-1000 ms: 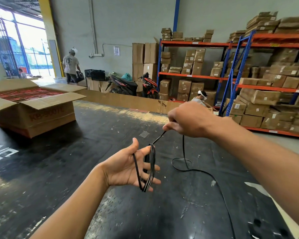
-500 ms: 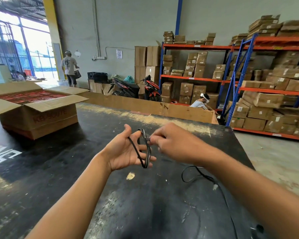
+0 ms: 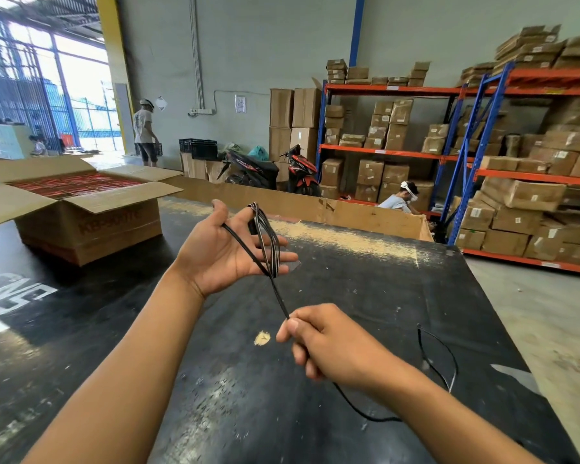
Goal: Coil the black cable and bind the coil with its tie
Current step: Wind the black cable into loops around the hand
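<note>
Black cable looped round spread left hand — right hand pinches its strand

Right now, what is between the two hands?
In the head view, a taut stretch of the black cable runs from the coil looped on the open left hand down to the pinching right hand. Below it lies only the dark table.

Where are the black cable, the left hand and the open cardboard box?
black cable [image 3: 279, 298]: head view, taut strand between both hands.
left hand [image 3: 221, 254]: head view, middle of open palm.
open cardboard box [image 3: 91, 226]: head view, front wall.
</note>
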